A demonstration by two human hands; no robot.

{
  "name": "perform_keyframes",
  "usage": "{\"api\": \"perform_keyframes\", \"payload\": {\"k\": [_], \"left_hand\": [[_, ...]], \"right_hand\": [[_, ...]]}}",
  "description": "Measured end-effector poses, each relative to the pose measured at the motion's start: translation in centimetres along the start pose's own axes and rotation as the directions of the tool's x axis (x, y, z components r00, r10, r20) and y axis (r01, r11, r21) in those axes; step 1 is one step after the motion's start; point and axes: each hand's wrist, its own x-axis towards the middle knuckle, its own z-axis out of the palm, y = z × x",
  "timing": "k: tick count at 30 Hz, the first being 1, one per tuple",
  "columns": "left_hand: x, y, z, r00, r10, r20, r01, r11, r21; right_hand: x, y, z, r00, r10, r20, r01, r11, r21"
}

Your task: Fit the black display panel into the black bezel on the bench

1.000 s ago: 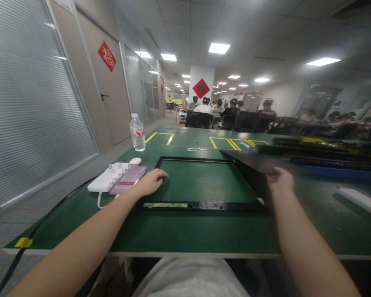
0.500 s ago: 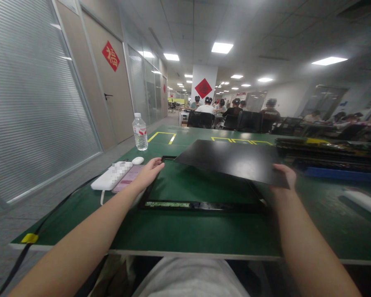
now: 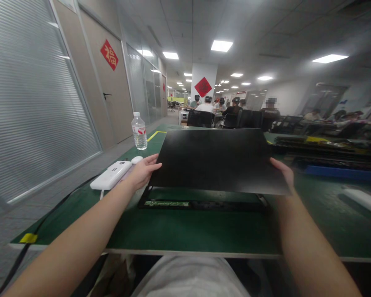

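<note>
A dark, flat rectangular panel (image 3: 216, 161) is held above a thin black frame (image 3: 228, 206), whose near bar shows a green circuit strip (image 3: 167, 203) at its left part. My left hand (image 3: 144, 169) is at the panel's left edge, thumb and fingers apart around it. At the right edge, my right hand (image 3: 284, 175) grips the panel, its fingers partly hidden beneath. The panel covers most of the frame, which lies on the green table (image 3: 191, 235).
On the left stand a water bottle (image 3: 139, 131), a white power bank (image 3: 111, 175) with a cable and a small white case (image 3: 137, 159). Dark stacked parts (image 3: 327, 150), a blue strip (image 3: 343, 173) and a white object (image 3: 363, 201) lie right. People sit far behind.
The panel's left side has swung left and toward my left hand, so the panel now spans both hands and hides more of the frame. My left hand has shifted slightly left.
</note>
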Motion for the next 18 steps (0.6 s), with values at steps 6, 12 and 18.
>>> {"api": "perform_keyframes", "payload": {"k": [6, 12, 18], "left_hand": [[0.2, 0.4, -0.6, 0.981, 0.195, -0.005, -0.195, 0.981, 0.008], [0.5, -0.2, -0.5, 0.938, 0.345, -0.022, -0.342, 0.936, 0.086], [-0.2, -0.1, 0.3, 0.942, 0.334, -0.002, -0.329, 0.929, 0.168]], "right_hand": [[0.3, 1.4, -0.1, 0.999, 0.001, 0.045, 0.006, 0.989, -0.149], [0.7, 2.4, 0.4, 0.991, -0.059, 0.117, 0.073, 0.99, -0.124], [0.7, 2.7, 1.4, 0.998, -0.046, -0.037, 0.044, 0.998, -0.053]]}}
